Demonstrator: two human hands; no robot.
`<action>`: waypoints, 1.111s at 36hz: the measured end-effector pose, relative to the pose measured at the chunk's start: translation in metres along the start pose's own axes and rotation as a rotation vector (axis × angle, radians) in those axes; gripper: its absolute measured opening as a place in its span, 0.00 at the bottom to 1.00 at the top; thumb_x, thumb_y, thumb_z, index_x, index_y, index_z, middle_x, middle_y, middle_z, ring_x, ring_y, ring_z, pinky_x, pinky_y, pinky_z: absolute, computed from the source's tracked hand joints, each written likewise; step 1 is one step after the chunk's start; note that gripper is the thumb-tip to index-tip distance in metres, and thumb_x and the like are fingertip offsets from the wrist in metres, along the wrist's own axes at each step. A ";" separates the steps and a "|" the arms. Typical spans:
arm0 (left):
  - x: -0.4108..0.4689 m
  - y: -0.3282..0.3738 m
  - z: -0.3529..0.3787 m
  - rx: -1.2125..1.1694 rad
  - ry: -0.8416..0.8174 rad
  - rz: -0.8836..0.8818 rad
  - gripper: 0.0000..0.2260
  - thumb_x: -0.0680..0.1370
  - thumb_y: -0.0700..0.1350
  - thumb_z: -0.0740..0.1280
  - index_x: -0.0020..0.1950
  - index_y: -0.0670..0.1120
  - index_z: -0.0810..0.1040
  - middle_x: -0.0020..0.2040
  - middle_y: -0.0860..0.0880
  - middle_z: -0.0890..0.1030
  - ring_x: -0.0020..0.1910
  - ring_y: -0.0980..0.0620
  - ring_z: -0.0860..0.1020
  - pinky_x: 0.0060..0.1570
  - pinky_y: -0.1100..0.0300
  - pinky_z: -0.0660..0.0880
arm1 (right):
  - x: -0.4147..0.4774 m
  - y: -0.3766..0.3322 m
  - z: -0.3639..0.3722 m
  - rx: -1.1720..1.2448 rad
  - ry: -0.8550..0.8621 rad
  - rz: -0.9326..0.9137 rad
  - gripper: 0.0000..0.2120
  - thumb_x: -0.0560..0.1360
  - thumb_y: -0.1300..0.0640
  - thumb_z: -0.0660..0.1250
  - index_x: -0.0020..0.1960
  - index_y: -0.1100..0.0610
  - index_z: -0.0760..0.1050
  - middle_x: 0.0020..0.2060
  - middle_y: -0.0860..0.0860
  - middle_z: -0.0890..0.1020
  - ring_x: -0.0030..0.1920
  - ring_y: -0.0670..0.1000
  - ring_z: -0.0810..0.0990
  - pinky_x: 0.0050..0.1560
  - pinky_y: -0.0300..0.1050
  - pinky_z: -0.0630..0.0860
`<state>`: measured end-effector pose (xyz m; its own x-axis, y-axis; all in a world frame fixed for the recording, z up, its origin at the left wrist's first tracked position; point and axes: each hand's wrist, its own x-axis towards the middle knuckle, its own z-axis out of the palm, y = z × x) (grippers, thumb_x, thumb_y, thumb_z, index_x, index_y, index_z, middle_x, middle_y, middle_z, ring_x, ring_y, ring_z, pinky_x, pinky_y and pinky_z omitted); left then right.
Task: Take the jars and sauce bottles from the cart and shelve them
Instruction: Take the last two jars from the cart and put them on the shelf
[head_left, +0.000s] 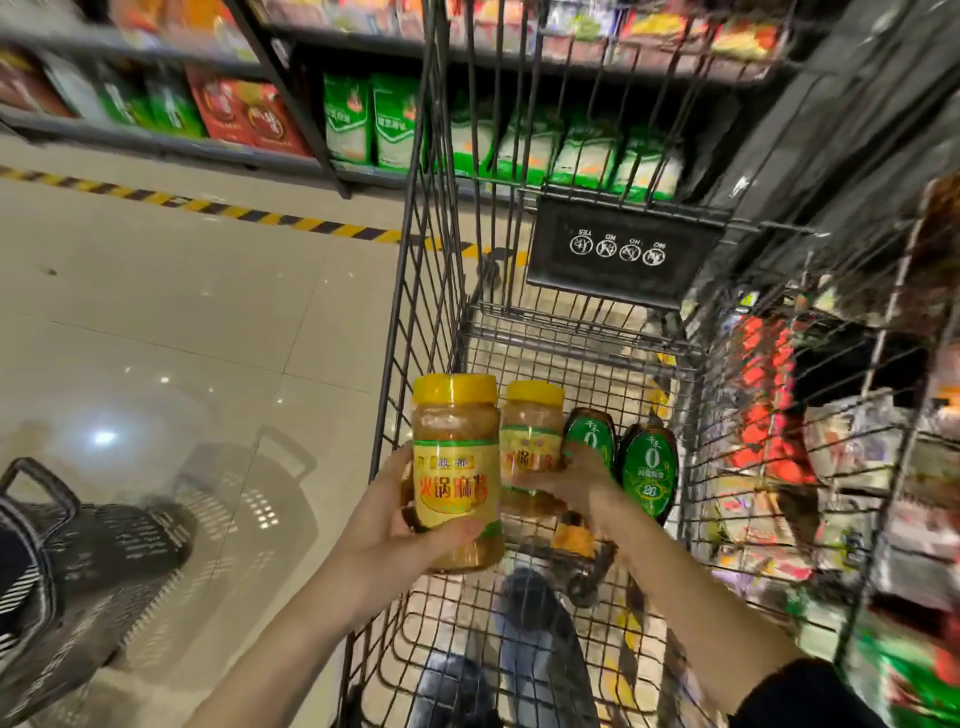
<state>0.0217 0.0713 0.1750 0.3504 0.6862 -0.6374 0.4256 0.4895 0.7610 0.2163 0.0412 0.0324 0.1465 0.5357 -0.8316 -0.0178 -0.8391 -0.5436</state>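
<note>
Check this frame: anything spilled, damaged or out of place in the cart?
Nothing stands out. Left hand and right hand each hold an upright yellow-lidded jar, lids on. Two green-labelled sauce bottles lie in the cart, apparently intact.

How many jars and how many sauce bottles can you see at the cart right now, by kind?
Yellow-lidded jars: 2, one in the left hand, one in the right hand
Green-labelled sauce bottles: 2
Total: 4

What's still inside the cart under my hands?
Two dark sauce bottles with green labels lie on the cart floor. Another orange-capped bottle shows beneath the right hand, mostly covered. Each hand holds a yellow-lidded jar.
</note>
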 end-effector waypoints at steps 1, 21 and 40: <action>-0.002 0.006 0.001 0.017 -0.005 0.010 0.30 0.61 0.50 0.79 0.56 0.60 0.68 0.47 0.64 0.82 0.49 0.66 0.79 0.44 0.68 0.78 | -0.010 -0.008 -0.004 -0.002 0.024 -0.011 0.31 0.59 0.57 0.80 0.60 0.58 0.75 0.56 0.53 0.82 0.56 0.53 0.80 0.58 0.45 0.76; -0.058 0.124 0.017 0.075 -0.079 0.459 0.30 0.67 0.28 0.71 0.56 0.57 0.66 0.46 0.56 0.78 0.39 0.69 0.80 0.34 0.75 0.74 | -0.195 -0.087 -0.096 0.142 0.271 -0.562 0.26 0.57 0.65 0.80 0.49 0.49 0.74 0.48 0.52 0.83 0.49 0.49 0.83 0.57 0.51 0.78; -0.152 0.152 -0.003 0.170 -0.364 0.815 0.38 0.61 0.35 0.76 0.64 0.54 0.64 0.54 0.50 0.81 0.51 0.54 0.81 0.53 0.57 0.78 | -0.395 -0.045 -0.037 0.242 0.740 -0.868 0.30 0.58 0.69 0.79 0.53 0.50 0.72 0.48 0.48 0.82 0.46 0.45 0.83 0.51 0.41 0.80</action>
<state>0.0305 0.0429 0.3880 0.8264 0.5587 0.0696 0.0383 -0.1790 0.9831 0.1957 -0.1360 0.3897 0.7418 0.6683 0.0560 0.1953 -0.1354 -0.9713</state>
